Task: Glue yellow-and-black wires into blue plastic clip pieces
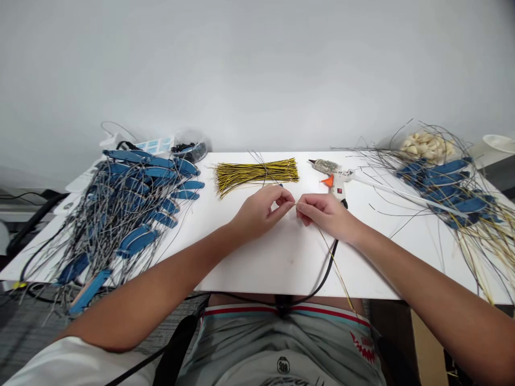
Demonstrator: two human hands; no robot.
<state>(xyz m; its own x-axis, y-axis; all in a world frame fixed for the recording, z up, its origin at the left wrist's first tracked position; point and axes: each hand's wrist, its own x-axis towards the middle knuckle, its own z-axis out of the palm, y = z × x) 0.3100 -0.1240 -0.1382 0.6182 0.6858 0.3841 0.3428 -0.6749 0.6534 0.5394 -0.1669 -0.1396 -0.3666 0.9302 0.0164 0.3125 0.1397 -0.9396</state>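
Over the middle of the white table, my left hand (269, 208) and my right hand (322, 213) meet fingertip to fingertip. Both are closed in a pinch on the end of a thin yellow wire (337, 265), whose tip is mostly hidden by the fingers. From under my right hand the wire runs down past the table edge to my lap. Just beyond my hands lies a tied bundle of yellow and dark wires (257, 174). A glue gun (336, 177) with an orange trigger rests on its side behind my right hand.
Blue pieces with grey wires (137, 198) are heaped at left, some hanging over the edge. A clear tub (197, 150) holds small black parts. More blue pieces (450, 185) with wires, pale cream pieces (426, 146) and a white cup (497, 147) stand at right. A black cable (330, 268) crosses the front.
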